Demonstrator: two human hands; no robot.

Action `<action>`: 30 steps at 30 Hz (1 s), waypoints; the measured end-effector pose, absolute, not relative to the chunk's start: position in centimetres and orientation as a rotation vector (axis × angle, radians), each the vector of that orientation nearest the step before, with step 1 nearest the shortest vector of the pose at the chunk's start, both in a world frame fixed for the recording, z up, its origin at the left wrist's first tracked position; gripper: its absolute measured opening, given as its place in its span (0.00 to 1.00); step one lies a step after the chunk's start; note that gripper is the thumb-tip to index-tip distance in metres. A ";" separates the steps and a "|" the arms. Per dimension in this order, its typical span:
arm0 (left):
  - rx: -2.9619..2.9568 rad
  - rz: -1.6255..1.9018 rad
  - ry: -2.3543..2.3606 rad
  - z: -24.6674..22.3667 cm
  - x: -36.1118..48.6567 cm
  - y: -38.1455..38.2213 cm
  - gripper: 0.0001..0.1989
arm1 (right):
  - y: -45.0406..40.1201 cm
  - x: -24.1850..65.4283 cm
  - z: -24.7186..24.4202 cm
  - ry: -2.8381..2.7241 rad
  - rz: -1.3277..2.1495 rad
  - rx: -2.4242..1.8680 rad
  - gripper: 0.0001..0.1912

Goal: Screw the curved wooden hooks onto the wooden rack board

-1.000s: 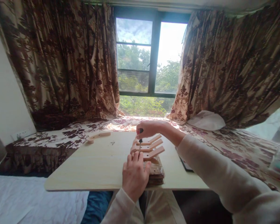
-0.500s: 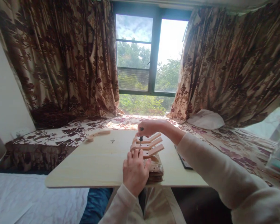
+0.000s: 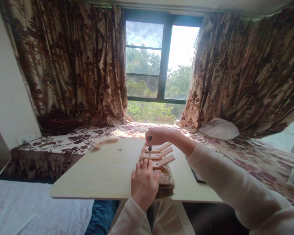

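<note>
My right hand [image 3: 158,136] is closed round the dark handle of a screwdriver [image 3: 150,148], which stands upright with its shaft pointing down. Its tip is hidden behind the fingers of my left hand [image 3: 144,182]. Those fingers are pressed together on the left end of the nearest light wooden piece [image 3: 165,161]. Several such angled pieces with holes lie side by side, the others just beyond. They rest by a brown wrapped stack [image 3: 166,184], beside my left thumb.
Another wooden piece [image 3: 107,142] lies at the far left of the pale table [image 3: 93,176]. A dark flat object [image 3: 198,178] is partly under my right forearm. Beyond are a patterned cloth ledge [image 3: 73,138] and a white bag [image 3: 219,128].
The whole view has shifted slightly, so things appear a little lower and further right. Both hands keep their places at the screwdriver and the wooden piece.
</note>
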State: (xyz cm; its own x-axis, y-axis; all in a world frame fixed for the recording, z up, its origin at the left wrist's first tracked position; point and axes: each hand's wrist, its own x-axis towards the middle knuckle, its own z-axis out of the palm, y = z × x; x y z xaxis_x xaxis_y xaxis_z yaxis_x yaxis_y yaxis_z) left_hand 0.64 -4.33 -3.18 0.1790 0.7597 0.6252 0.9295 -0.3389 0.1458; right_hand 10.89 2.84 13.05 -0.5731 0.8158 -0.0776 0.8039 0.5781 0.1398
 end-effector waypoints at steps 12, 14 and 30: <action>-2.194 -0.911 -1.621 -3.2 0.6 -4.3 0.17 | 2.1 10.5 13.7 2.655 0.124 1.399 0.15; -2.198 -0.912 -1.621 -3.2 0.6 -4.3 0.17 | 1.8 10.3 13.9 2.663 0.113 1.371 0.14; -2.214 -0.909 -1.614 -3.2 0.5 -4.2 0.17 | 2.0 10.1 13.3 2.675 0.186 1.426 0.14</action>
